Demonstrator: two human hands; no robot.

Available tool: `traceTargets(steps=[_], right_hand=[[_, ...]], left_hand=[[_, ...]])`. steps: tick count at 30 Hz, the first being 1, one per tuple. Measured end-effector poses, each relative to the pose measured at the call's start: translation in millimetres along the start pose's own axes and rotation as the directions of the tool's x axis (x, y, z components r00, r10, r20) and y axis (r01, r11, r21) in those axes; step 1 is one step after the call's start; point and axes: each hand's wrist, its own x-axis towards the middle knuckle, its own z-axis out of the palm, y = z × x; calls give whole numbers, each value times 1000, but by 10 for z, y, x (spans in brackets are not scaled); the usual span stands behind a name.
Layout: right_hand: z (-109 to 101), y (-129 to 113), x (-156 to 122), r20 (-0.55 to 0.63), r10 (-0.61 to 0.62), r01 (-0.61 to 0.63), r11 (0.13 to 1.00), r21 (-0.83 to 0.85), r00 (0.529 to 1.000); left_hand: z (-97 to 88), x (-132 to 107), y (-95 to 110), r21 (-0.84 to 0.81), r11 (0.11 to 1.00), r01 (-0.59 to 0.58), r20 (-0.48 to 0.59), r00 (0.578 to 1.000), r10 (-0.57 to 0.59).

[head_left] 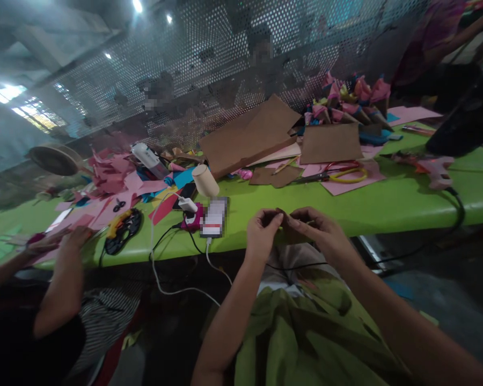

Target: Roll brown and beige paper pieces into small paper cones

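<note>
At the front edge of the green table (233, 230), my left hand (263, 233) and my right hand (316, 228) are close together. Their fingertips pinch a small, dark brown piece of paper (288, 234), held between them just over the edge. Fingers cover much of it, so its full shape is hidden. Left of my left hand lies a phone (214, 217) with a charging cable plugged in. Beyond my hands are cut brown paper (276, 177) and scissors with yellow and red handles (348, 174) on pink paper.
A glue gun (437, 170) with a trailing black cord lies to the right. Brown sheets (249, 136) and pink paper cones (346, 102) stand at the back. A magenta socket block (191, 220) and a black-and-yellow reel (123, 230) lie left, near a co-worker's hands (74, 238).
</note>
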Motion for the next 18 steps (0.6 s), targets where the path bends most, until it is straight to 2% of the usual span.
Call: traceTargets(steps=[4, 10, 13, 16, 18], right_hand=[[26, 81, 30, -33, 35, -34, 999, 30, 999], [20, 102, 44, -38, 39, -35, 995, 94, 999], [-16, 28, 30, -4, 62, -62, 997, 53, 998], [-44, -37, 20, 78, 118, -122, 992, 37, 990], [-57, -46, 22, 110, 124, -130, 990, 54, 986]], left_hand=[[45, -53, -27, -50, 999, -20, -41, 999, 17], [46, -115, 6, -31, 1000, -6, -17, 1000, 6], [13, -102, 42, -21, 1000, 21, 47, 999, -20], [-25, -68, 60, 13, 1000, 11, 137, 990, -12], [-44, -46, 59, 25, 1000, 2, 148, 989, -5]])
